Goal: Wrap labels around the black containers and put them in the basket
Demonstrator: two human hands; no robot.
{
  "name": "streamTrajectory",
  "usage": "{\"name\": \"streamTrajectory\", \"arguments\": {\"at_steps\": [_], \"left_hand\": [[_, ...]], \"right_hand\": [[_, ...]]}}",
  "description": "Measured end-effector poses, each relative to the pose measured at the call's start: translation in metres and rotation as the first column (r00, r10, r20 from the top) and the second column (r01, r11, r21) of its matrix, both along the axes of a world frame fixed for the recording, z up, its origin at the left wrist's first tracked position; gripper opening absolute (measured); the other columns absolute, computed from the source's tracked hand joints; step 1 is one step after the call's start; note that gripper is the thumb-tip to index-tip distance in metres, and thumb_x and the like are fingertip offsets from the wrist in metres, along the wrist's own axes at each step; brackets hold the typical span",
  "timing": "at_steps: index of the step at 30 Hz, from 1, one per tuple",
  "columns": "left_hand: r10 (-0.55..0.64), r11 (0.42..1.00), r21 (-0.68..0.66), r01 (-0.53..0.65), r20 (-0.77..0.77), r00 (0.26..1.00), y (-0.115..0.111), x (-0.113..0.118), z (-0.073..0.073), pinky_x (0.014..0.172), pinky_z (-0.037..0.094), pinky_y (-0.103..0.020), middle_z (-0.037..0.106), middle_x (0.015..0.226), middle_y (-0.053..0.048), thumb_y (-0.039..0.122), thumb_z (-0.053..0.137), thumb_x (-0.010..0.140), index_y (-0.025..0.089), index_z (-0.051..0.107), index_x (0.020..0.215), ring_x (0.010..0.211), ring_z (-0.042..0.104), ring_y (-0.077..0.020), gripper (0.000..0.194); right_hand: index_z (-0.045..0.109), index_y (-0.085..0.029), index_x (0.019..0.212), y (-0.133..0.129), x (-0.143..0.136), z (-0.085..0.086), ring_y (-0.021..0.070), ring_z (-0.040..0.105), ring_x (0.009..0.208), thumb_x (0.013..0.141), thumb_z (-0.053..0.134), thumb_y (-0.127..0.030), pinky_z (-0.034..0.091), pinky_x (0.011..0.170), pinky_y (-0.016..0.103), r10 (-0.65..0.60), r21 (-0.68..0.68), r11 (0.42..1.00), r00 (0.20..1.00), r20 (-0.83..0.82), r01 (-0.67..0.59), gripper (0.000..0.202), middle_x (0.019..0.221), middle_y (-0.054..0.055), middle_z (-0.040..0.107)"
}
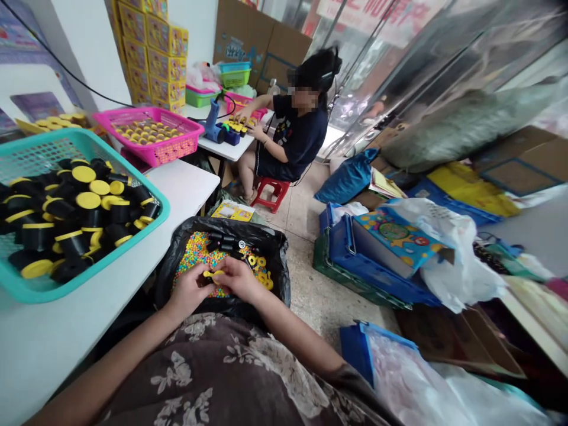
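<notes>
My left hand [190, 289] and my right hand [242, 279] meet over a bin lined with a black plastic bag [284, 254]. Between their fingertips is a small yellow plastic piece [213, 274], with something dark just under it; both hands pinch it. Beneath lie many small multicoloured beads [195, 254]. At the bin's far side are several black cylindrical parts [224, 241]. Yellow ring-shaped pieces [265, 278] lie to the right of my right hand.
On the white table [186, 183] at left stand a teal basket [162, 204] of black-and-yellow capped parts and a pink basket [166, 157]. A co-worker [293, 130] sits on a red stool [271, 192]. Blue crates [377, 260] and bags crowd the right.
</notes>
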State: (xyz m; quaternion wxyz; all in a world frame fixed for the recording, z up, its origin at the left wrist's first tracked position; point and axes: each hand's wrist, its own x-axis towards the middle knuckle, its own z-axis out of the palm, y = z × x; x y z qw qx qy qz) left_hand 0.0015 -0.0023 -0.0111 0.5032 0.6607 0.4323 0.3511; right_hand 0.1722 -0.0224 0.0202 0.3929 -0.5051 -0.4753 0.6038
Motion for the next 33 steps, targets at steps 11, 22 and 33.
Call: {"name": "streamTrajectory", "arguments": {"at_steps": [11, 22, 33], "left_hand": [[0.049, 0.997, -0.060, -0.046, 0.064, 0.997, 0.002, 0.002, 0.003, 0.066, 0.049, -0.027, 0.070, 0.078, -0.001, 0.034, 0.072, 0.067, 0.019, 0.066, 0.084, 0.071, 0.063, -0.0182, 0.023], [0.033, 0.994, 0.106, -0.026, -0.063, 0.997, -0.001, 0.000, 0.007, 0.063, 0.044, -0.024, 0.064, 0.070, 0.002, 0.033, 0.073, 0.072, 0.020, 0.065, 0.077, 0.067, 0.057, -0.0147, 0.017], [0.064, 0.983, 0.177, -0.055, -0.046, 0.997, -0.006, 0.000, 0.008, 0.062, 0.041, -0.025, 0.060, 0.069, 0.001, 0.028, 0.076, 0.071, 0.018, 0.062, 0.073, 0.065, 0.052, -0.0133, 0.017]], "right_hand": [[0.070, -0.018, 0.073, 0.001, 0.006, 0.008, 0.0056, 0.042, 0.038, 0.057, 0.086, -0.046, 0.031, 0.038, 0.021, -0.020, -0.145, 0.989, 0.971, -0.236, -0.015, 0.036, 0.058, -0.004, 0.063], [0.067, -0.022, 0.068, 0.007, -0.012, 0.004, 0.0130, 0.049, 0.065, 0.060, 0.083, -0.037, 0.040, 0.060, 0.025, -0.235, 0.239, 0.954, 0.949, 0.210, 0.183, 0.023, 0.069, -0.002, 0.057], [0.052, -0.021, 0.068, 0.002, -0.025, -0.005, 0.0083, 0.041, 0.041, 0.055, 0.079, -0.038, 0.026, 0.039, 0.022, -0.265, -0.334, 0.920, 0.952, -0.154, 0.202, 0.034, 0.052, -0.007, 0.052]]}}
